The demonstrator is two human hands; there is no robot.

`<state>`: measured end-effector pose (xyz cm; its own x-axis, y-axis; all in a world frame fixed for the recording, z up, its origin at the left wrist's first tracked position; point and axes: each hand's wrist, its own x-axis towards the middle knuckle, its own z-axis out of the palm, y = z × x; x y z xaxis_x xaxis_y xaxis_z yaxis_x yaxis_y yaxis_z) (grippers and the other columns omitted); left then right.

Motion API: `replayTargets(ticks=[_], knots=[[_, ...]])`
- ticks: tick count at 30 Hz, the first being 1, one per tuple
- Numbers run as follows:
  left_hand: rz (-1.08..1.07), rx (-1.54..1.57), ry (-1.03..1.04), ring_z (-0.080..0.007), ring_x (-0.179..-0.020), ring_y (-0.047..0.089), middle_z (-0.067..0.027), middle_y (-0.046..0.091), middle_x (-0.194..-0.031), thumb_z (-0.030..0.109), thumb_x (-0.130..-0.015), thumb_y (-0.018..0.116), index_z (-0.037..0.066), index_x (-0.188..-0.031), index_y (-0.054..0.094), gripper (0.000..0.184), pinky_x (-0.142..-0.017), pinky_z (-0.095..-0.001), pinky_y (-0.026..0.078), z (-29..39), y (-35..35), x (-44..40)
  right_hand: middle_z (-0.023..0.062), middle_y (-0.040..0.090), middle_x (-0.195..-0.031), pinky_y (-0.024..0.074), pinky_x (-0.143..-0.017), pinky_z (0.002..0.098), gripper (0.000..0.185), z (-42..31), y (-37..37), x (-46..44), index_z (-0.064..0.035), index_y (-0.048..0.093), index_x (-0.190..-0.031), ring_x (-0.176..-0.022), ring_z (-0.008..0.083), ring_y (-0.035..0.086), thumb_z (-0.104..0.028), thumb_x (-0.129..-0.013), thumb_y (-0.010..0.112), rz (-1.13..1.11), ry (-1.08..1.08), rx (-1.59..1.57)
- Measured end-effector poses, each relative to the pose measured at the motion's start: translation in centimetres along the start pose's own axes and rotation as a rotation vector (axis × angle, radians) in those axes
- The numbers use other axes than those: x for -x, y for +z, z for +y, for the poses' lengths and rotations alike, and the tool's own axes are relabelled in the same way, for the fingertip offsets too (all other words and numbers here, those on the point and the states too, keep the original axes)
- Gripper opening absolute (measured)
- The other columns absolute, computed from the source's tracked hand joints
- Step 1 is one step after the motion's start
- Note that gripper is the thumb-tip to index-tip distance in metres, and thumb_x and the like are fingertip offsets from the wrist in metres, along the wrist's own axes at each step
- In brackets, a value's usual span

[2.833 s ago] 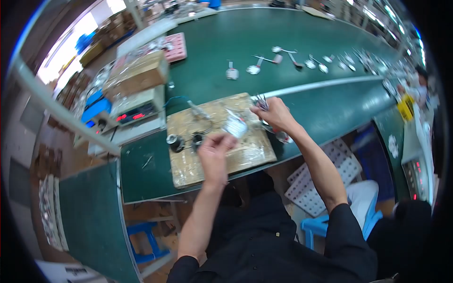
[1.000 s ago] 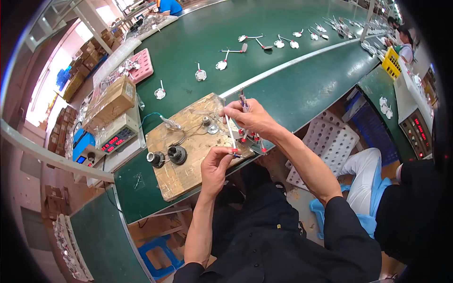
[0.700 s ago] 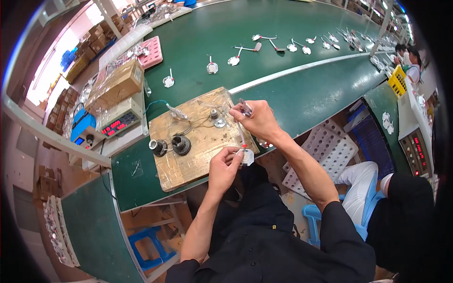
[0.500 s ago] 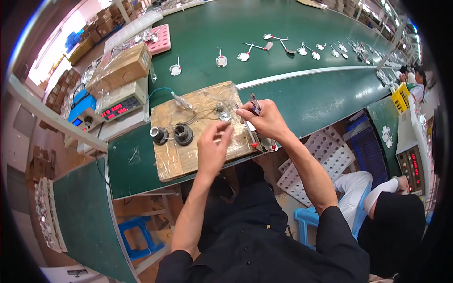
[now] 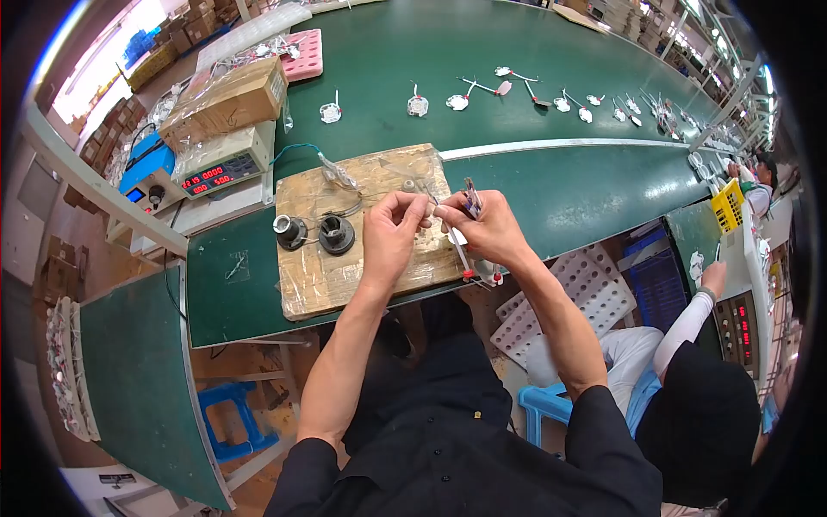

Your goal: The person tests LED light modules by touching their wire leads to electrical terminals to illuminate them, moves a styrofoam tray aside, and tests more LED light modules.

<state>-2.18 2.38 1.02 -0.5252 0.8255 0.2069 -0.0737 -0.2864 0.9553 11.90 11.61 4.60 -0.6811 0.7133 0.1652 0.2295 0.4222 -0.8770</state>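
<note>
Knob (image 5: 156,196) and blue box (image 5: 142,164) come first on the left, as I watch from far away. Next is a meter (image 5: 222,170) with red numbers, and a cardboard box (image 5: 226,103) sits behind it. Then comes the wooden board (image 5: 366,284), which lies on the green table (image 5: 245,323) and has shiny clear wrap on it. Two round black sockets (image 5: 336,234) are on its left side. Behind the board, white discs (image 5: 330,113) with wires start a loose row that runs off to the right.

Over the board is the left hand (image 5: 392,237). Its thumb and finger are close together by the other hand's fingertips (too small for me to tell if they pinch anything). Just beside it, the right hand (image 5: 482,224) is closed around a bunch of wires (image 5: 470,202), over the board's right edge. White wires (image 5: 459,252) hang below that hand, with red bits (image 5: 469,274) low down.

I'd guess this is somewhere in the middle: the bunch is in hand, and the two hands meet at its wires. I can't see which pieces are finished. Farther right are a white foam tray (image 5: 564,302) and a yellow basket (image 5: 728,207).
</note>
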Motion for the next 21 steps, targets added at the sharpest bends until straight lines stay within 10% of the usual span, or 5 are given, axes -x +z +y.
replayTargets(ticks=[5, 10, 13, 18, 21], knots=[[0.088, 0.064, -0.076, -0.0064, -0.076, 0.063, -0.0020, 0.068, -0.081, 0.017, -0.097, 0.063, 0.001, -0.094, 0.068, 0.017, -0.064, -0.0212, 0.047, -1.8, 0.9, 1.7, -0.0048, 0.055, -0.059, 0.0359, -0.050, 0.0267, 0.018, 0.5, 0.9, -0.6, 0.0004, 0.071, -0.079, -0.056, 0.0037, 0.045, -0.016, -0.088, 0.071, 0.037, 0.128, -0.155], [-0.165, 0.147, -0.277, -0.0231, -0.122, 0.053, -0.0158, 0.056, -0.130, 0.021, -0.097, 0.062, -0.001, -0.133, 0.049, 0.045, -0.099, -0.0354, 0.046, -0.9, -0.6, 4.2, -0.0056, 0.061, -0.067, 0.0293, -0.047, 0.0206, 0.019, 0.2, 0.1, -1.4, -0.0002, 0.072, -0.092, -0.053, 0.0000, 0.038, -0.019, -0.093, 0.067, 0.129, 0.145, -0.296], [-0.240, -0.168, -0.101, -0.0241, -0.125, 0.051, -0.0154, 0.056, -0.129, 0.022, -0.093, 0.068, 0.000, -0.136, 0.047, 0.053, -0.104, -0.0370, 0.042, -0.3, -0.8, 6.3, -0.0053, 0.063, -0.069, 0.0268, -0.046, 0.0195, 0.021, 1.5, 0.3, -2.2, -0.0009, 0.073, -0.095, -0.052, -0.0007, 0.035, -0.021, -0.093, 0.067, 0.214, 0.077, -0.327], [-0.222, 0.028, -0.159, -0.0125, -0.089, 0.064, -0.0130, 0.060, -0.113, 0.005, -0.086, 0.072, 0.000, -0.134, 0.046, 0.055, -0.077, -0.0232, 0.054, -1.3, 0.0, 6.4, -0.0035, 0.065, -0.070, 0.0300, -0.050, 0.0214, 0.022, -0.3, 0.6, -2.2, -0.0004, 0.074, -0.085, -0.057, 0.0012, 0.040, -0.021, -0.091, 0.070, 0.253, 0.150, -0.430], [-0.100, 0.266, -0.212, -0.0094, -0.095, 0.061, -0.0073, 0.057, -0.108, 0.003, -0.089, 0.068, 0.002, -0.131, 0.047, 0.047, -0.076, -0.0218, 0.055, -0.9, -0.1, 6.6, -0.0025, 0.066, -0.071, 0.0326, -0.050, 0.0224, 0.021, 0.7, 0.4, -2.7, -0.0003, 0.074, -0.086, -0.057, 0.0021, 0.042, -0.020, -0.091, 0.069, 0.280, 0.089, -0.332]])
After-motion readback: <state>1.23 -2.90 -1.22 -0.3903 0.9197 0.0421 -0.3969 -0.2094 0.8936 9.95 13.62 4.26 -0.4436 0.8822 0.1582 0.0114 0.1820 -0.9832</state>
